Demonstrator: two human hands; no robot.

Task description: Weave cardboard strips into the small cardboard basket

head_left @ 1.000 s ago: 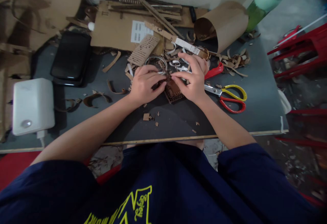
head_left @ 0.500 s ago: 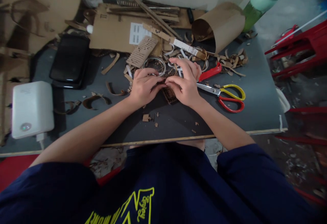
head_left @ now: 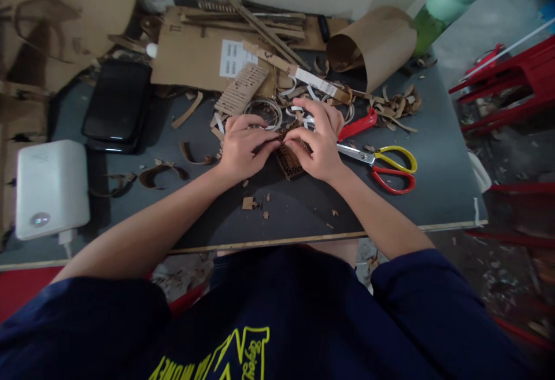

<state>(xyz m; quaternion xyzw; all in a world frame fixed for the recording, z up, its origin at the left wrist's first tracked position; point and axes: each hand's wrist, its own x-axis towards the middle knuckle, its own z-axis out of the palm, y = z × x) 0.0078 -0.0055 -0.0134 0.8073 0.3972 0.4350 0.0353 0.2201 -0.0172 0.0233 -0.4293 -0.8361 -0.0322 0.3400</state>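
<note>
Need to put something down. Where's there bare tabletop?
The roomiest patch of tabletop lies between the scissors and its right edge. A smaller one runs from the small cardboard piece to the near edge, with scraps on either side. Beyond the left hand and right hand, it's crowded: corrugated card, white ring.

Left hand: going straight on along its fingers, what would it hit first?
The left hand would probably meet the right hand, facing it at the small cardboard piece; depth is unclear, so that piece's edge could come first.
</note>
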